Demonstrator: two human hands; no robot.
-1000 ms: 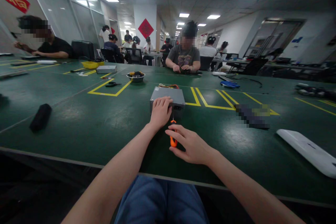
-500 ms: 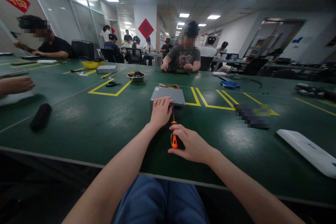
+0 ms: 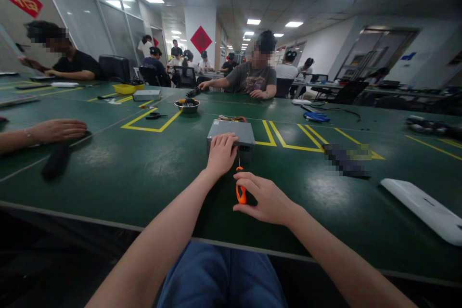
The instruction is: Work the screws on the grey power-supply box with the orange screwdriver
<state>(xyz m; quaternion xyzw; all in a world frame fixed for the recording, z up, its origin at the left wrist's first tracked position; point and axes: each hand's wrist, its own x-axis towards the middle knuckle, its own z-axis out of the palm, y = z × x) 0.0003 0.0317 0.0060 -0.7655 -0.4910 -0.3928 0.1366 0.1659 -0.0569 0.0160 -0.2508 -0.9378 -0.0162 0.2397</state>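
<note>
A grey metal computer power supply [image 3: 233,130] stands on the green table ahead of me, its bundle of coloured wires at the far side. My left hand [image 3: 222,151] grips its near left part, fingers laid over the top edge. In my right hand [image 3: 263,197] is a screwdriver [image 3: 241,192] with an orange and black handle, pinched between the fingers. Its thin shaft points away from me to the front face of the power supply, near the socket. Where the tip meets the face is too small to make out.
A metal bowl [image 3: 186,106] with small items stands beyond, left of the power supply. Another person's hand [image 3: 63,130] rests at the left near a black object [image 3: 57,161]. A white device [image 3: 422,207] lies at right. Across the table a person [image 3: 249,77] sits.
The screwdriver handle has turned and shifted slightly right with my right hand. My left hand stays put. The neighbour's hand at left came further in; the person opposite reached toward the bowl.
</note>
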